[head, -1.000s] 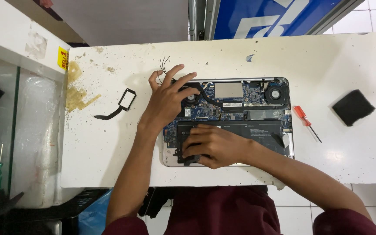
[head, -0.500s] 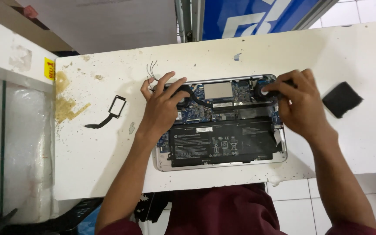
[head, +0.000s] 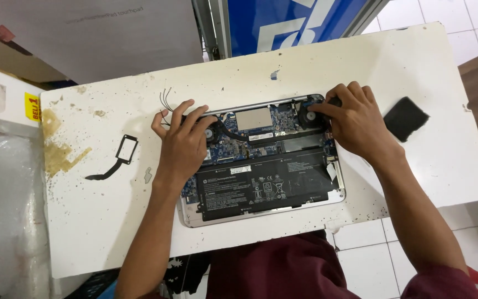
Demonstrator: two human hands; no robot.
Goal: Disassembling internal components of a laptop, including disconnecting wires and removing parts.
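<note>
Laptop (head: 261,166) (bottom cover off, battery and boards showing) lies in the middle of the white table (head: 416,72). Left hand (head: 182,145) rests spread over its left fan corner, holding nothing. Right hand (head: 355,124) presses curled fingertips on the right fan. Black pad (head: 405,118) sits just beside that hand.

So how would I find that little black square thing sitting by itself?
Start at the opened laptop in the middle of the white table. Go past the right hand toward the table's right edge. The black pad lies there alone, flat, dark and soft-looking, touching nothing.
</note>
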